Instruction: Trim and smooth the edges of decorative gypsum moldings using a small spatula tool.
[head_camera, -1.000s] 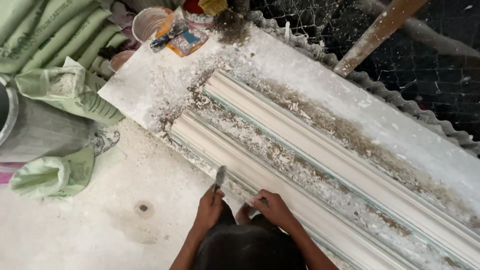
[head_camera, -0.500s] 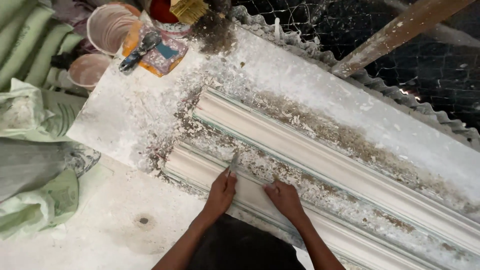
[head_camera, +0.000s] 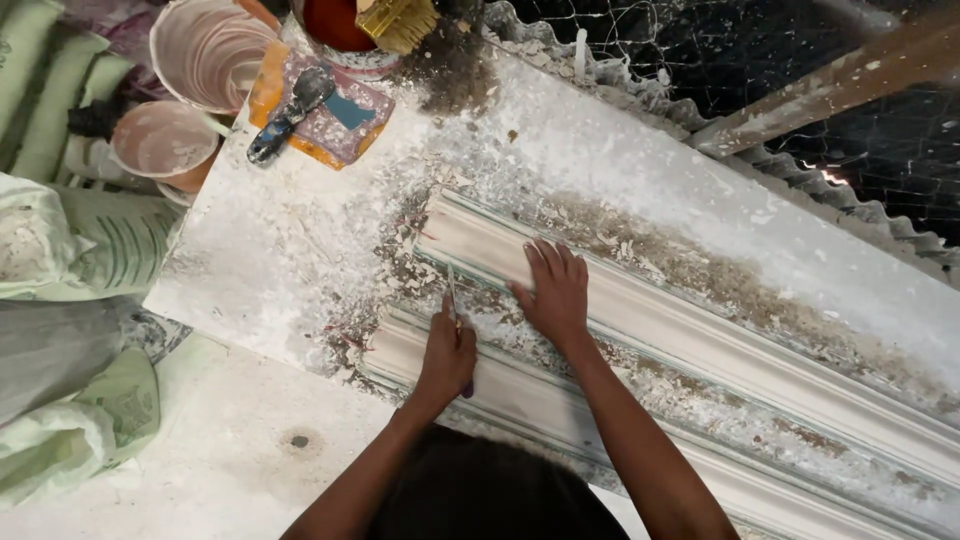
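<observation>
A thin scraping blade (head_camera: 452, 292) is gripped in the clenched left hand (head_camera: 446, 352), its tip laid in the groove along the near edge of the upper white moulding strip (head_camera: 640, 300); most of the tool is hidden inside the fist, and only a dark stub of handle is seen below it. The right hand (head_camera: 553, 290) is pressed flat and released on that same strip, just at 2 o'clock from the blade, fingers spread and nothing grasped. A second moulding strip (head_camera: 520, 395) lies parallel at 6 o'clock of the first, partly covered by the forearms and by the dark head at the bottom edge. Both strips are cut off at the right border and rest on a table (head_camera: 290, 260) dusted with white crumbs. At 11 o'clock, on a smeared orange board (head_camera: 330, 130), a dark-handled tool (head_camera: 290, 112) is seen. Beyond it, two plaster-coated buckets (head_camera: 205, 55) stand, apparently holding only residue, while a red tin (head_camera: 335, 25) with a yellow brush (head_camera: 400, 20) is cropped by the top edge. At 9 o'clock, pale green sacks (head_camera: 80, 250) are piled, their contents not visible.
</observation>
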